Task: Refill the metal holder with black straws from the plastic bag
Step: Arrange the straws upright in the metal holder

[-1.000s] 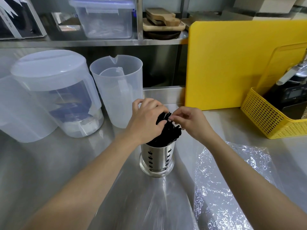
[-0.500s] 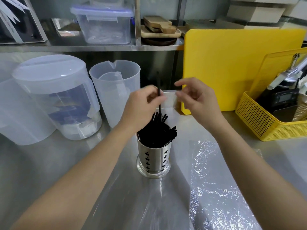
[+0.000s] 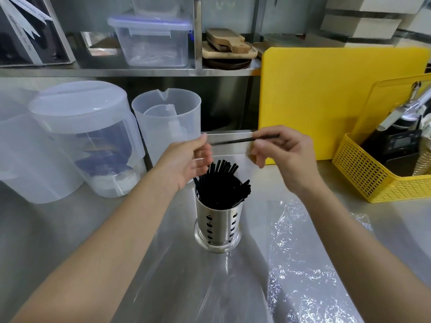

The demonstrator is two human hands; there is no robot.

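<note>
While the right hand point(image 3: 283, 151) pinches one black straw point(image 3: 235, 141) horizontally above the metal holder point(image 3: 218, 226), the left hand point(image 3: 186, 163) hovers open, empty.

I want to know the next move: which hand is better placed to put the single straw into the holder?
Probably the right hand: it pinches the single straw above the metal holder. The left hand is open.

Loose straw point(image 3: 235, 141) motion-blurred; plastic bag point(image 3: 303, 264) cut by bottom edge; yellow basket point(image 3: 373, 178) by right edge.
</note>
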